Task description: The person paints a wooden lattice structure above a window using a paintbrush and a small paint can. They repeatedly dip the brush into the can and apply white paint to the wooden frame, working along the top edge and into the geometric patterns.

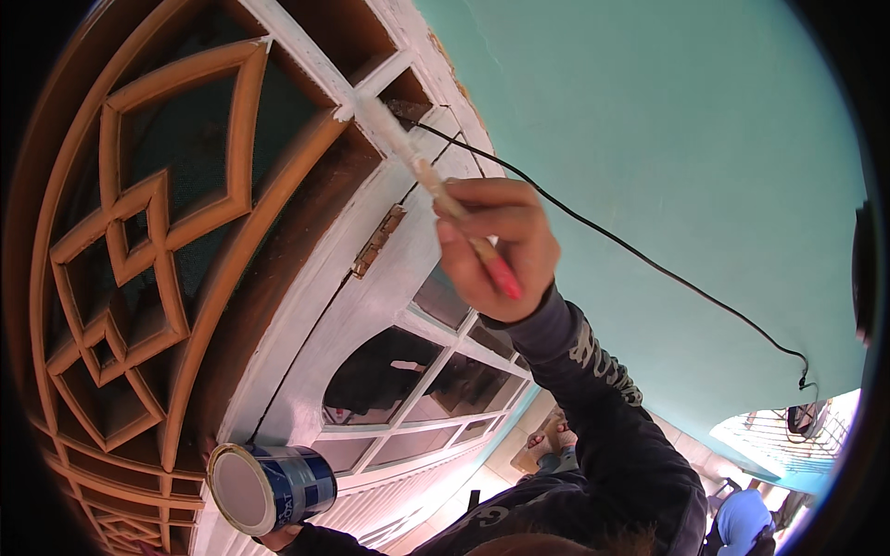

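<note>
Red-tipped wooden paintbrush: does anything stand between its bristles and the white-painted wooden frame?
Nothing visible does. The paintbrush, in the bare right hand, overlaps the frame with its bristles; blur hides whether they touch. A thin black cable runs close beside them in this view.

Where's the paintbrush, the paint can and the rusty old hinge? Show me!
Paintbrush [425, 174]: head view, on its stem just below the bristles.
Paint can [304, 480]: head view, on its blue side wall.
Hinge [379, 242]: head view, on the middle of its brown metal.
</note>
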A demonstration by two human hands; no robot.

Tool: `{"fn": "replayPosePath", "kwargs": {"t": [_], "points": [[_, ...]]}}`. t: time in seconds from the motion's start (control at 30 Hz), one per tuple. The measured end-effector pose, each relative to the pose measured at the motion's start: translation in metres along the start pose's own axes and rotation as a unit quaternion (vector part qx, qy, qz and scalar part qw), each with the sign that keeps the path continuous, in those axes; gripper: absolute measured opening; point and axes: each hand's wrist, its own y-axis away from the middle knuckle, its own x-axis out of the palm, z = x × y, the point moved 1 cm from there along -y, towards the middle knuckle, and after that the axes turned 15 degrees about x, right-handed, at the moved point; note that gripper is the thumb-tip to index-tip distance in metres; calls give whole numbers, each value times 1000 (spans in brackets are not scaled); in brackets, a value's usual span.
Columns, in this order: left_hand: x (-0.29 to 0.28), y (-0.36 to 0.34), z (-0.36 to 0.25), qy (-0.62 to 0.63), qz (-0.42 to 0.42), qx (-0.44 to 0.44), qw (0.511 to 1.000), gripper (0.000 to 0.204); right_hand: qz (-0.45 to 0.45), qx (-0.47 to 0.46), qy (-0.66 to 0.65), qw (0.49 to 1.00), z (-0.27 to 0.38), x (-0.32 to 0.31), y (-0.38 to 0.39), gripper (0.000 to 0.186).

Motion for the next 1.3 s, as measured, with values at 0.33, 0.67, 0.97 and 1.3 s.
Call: {"fn": "replayPosePath", "kwargs": {"t": [0.33, 0.67, 0.97, 1.3], "points": [[-4, -5, 2, 2, 2, 0, 1000, 96, 58, -21, 58, 996, 18, -3, -3, 31], [-8, 6, -21, -4, -9, -14, 1000, 93, 88, 38, 39, 995, 20, -13, -9, 30], [2, -4, -23, 11, -22, -3, 1000, 90, 113, 47, 97, 988, 35, -16, -13, 21], [5, -10, -22, 17, -26, 7, 999, 87, 97, 61, 97, 989, 33, -16, -9, 26]]}}
